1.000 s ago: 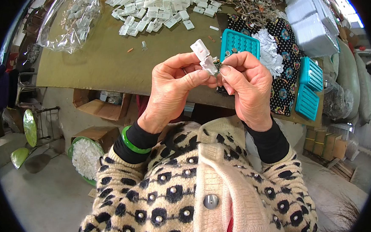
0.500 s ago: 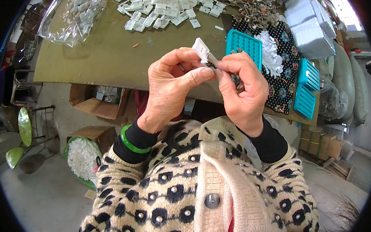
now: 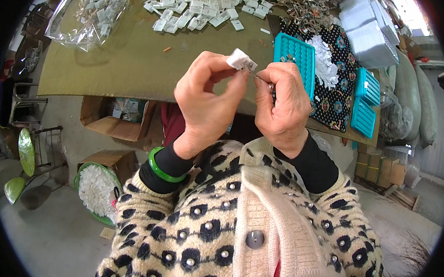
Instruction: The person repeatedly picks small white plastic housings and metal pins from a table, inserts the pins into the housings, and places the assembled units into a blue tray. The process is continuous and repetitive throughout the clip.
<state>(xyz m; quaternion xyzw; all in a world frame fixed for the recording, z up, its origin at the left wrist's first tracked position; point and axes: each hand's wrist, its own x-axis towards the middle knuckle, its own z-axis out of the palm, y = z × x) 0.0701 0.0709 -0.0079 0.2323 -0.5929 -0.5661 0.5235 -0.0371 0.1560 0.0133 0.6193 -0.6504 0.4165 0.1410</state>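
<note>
My left hand (image 3: 206,96) pinches a small white plastic case (image 3: 237,59) between thumb and fingertips, above the table's near edge. The case is tilted, and a small dark detail shows at its lower right corner. Close by on the right, my right hand (image 3: 283,107) is closed with its thumb and forefinger pressed together. From that pinch a thin strand (image 3: 253,74) runs to the case. Small shiny round pieces (image 3: 270,87) show against the right fingers; their exact kind is too small to tell.
A pile of white plastic cases (image 3: 199,8) covers the table's far middle, with tangled small pieces (image 3: 305,1) to its right. A clear bag (image 3: 87,19) lies far left. Right of my hands are a teal tray (image 3: 298,47), white slips (image 3: 324,63) and stacked white trays (image 3: 365,23).
My hands have moved slightly apart, my right hand drawing down and away. The white case has tipped over in my left fingers, and the thin strand now shows between the hands.
</note>
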